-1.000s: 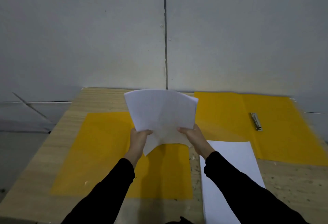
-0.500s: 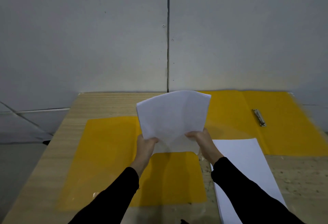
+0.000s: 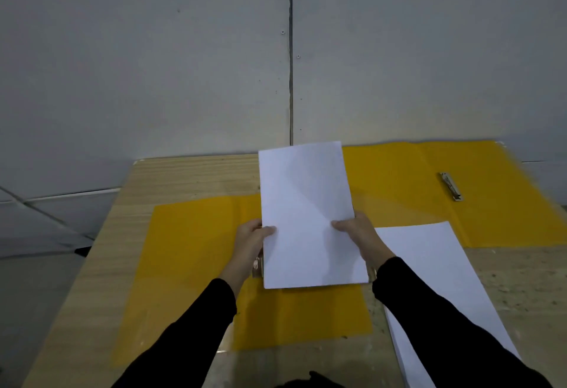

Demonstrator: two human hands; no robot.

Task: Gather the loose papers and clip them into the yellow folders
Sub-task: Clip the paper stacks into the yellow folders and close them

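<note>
I hold a stack of white papers [image 3: 306, 212] flat over the right half of an open yellow folder [image 3: 190, 265]. My left hand [image 3: 250, 240] grips the stack's left edge, thumb on top. My right hand [image 3: 359, 234] grips its right edge the same way. A bit of the folder's metal clip [image 3: 257, 266] shows beside my left wrist. A second open yellow folder [image 3: 497, 212] lies at the back right, its metal clip [image 3: 451, 186] bare. More white paper [image 3: 429, 265] lies in a stack on the right, partly under my right sleeve.
The wooden table [image 3: 184, 175] stands against a grey wall. Its left edge drops to the floor. Its right front surface [image 3: 527, 289] is scuffed and speckled.
The papers, held upright and bowed a second ago, have been lowered and flattened onto the near folder. Both hands moved down with them.
</note>
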